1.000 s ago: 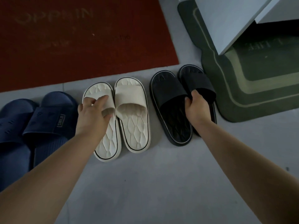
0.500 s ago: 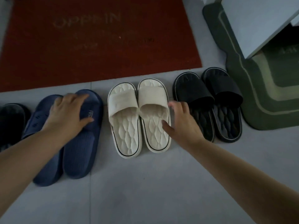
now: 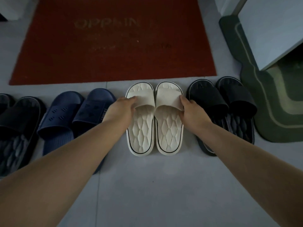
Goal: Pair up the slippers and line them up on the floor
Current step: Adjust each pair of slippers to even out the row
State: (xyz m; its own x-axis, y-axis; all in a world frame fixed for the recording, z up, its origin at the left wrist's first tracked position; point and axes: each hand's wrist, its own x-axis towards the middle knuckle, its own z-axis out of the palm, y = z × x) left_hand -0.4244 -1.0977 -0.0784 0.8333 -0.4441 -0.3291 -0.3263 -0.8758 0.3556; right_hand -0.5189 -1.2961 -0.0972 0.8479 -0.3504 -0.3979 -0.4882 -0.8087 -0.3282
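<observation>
Four pairs of slippers stand in a row on the grey floor, toes toward the red mat. The white pair sits in the middle: its left slipper (image 3: 141,128) and right slipper (image 3: 169,126) lie side by side. My left hand (image 3: 120,110) grips the outer edge of the left white slipper's strap. My right hand (image 3: 192,112) grips the outer edge of the right white slipper's strap. A navy pair (image 3: 72,115) lies to the left, partly under my left forearm. A black pair (image 3: 224,102) lies to the right. Another dark pair (image 3: 14,128) is cut off at the left edge.
A red doormat (image 3: 113,46) lies just beyond the toes. A green mat (image 3: 270,104) borders the black pair on the right, under a white cabinet (image 3: 268,30). Bare grey tile floor (image 3: 155,185) stretches in front of the heels.
My left hand left the navy slipper and moved right onto the left white slipper's strap. My right hand slid up onto the right white slipper's strap. The view shifted left.
</observation>
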